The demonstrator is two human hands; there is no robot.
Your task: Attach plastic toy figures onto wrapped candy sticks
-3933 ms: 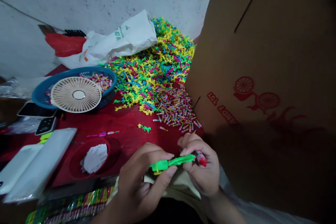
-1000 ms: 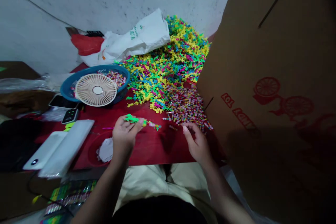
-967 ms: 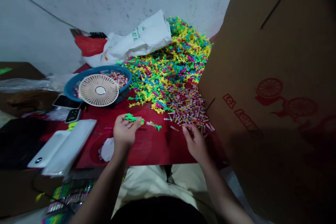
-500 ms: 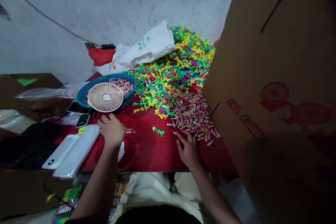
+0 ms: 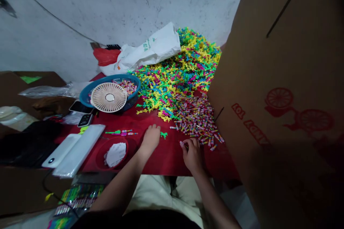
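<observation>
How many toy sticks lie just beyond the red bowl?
2: a green-ended stick and a magenta-ended stick, side by side beyond the red bowl. The left hand may hide others.

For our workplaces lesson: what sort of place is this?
Probably a small toy workshop: a heap of plastic figures and a pile of small tubes share a red table beside a cardboard box printed "TOY".

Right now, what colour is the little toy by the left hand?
What shows of the little toy is bright green, in the head view.
</observation>
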